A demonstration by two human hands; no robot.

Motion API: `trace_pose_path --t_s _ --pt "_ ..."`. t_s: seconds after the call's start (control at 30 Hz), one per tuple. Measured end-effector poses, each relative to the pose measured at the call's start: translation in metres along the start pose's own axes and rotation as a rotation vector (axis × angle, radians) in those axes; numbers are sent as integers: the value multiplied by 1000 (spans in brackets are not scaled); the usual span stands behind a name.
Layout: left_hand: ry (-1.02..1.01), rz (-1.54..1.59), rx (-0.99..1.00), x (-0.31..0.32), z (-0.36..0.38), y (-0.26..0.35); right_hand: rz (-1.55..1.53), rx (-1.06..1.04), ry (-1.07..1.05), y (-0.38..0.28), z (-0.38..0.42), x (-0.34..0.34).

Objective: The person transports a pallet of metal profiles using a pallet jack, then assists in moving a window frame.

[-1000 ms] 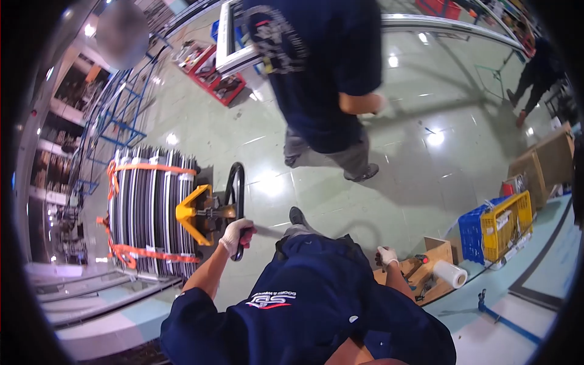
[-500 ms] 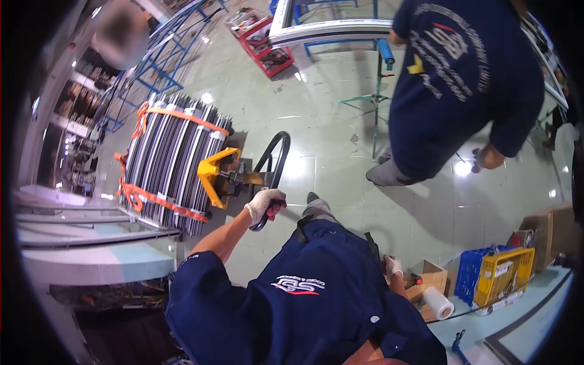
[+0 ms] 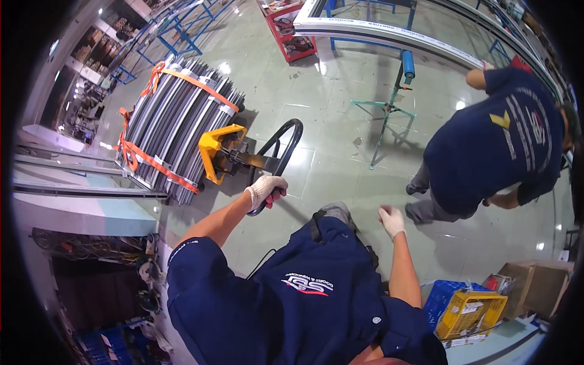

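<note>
The left hand (image 3: 266, 190), gloved, is closed around the black loop handle (image 3: 281, 152) of the yellow pallet jack (image 3: 220, 152), likely to tow and steer it. The right hand (image 3: 391, 220), gloved, holds nothing; fingers loosely curled, hanging free well apart from the handle. The handle's long axis slopes from the hand down toward the jack. Beyond the jack sits a bundle of profiles (image 3: 176, 125), bound with orange straps (image 3: 149, 164) that probably keep it together. A co-worker (image 3: 493, 152) bends well right of the handle
</note>
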State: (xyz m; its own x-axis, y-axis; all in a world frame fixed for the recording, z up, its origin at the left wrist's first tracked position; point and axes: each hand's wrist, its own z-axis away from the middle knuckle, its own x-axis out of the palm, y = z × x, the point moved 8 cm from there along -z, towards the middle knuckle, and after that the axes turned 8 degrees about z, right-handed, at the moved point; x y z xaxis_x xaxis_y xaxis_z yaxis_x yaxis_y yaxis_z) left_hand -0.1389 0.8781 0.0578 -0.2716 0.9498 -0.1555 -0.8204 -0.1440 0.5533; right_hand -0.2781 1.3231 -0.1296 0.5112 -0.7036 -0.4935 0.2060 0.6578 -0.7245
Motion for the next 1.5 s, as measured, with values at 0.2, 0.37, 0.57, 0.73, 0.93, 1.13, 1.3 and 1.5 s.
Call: trace_pose_path --t_s 0.2,0.37,0.57,0.73,0.93,1.13,1.3,1.5 --pt "48 54 28 15 -2 21 432 -467 -143 -232 -24 -11" --pt "185 1 87 14 9 23 670 -921 -112 -396 -24 33" --pt "315 -96 90 8 19 28 1443 -1400 -262 -481 -5 144" --pt "391 -148 74 5 35 35 1569 -1162 -499 -454 -29 179" --pt "402 -177 72 7 53 40 1471 -1265 -442 -465 0 156" --pt "441 -131 63 4 75 45 1380 -1305 -406 -478 20 146" --pt "485 -154 5 13 93 61 1324 -1362 -361 -483 26 129" --pt "544 -153 -29 35 86 90 1254 -1481 -322 -496 8 96"
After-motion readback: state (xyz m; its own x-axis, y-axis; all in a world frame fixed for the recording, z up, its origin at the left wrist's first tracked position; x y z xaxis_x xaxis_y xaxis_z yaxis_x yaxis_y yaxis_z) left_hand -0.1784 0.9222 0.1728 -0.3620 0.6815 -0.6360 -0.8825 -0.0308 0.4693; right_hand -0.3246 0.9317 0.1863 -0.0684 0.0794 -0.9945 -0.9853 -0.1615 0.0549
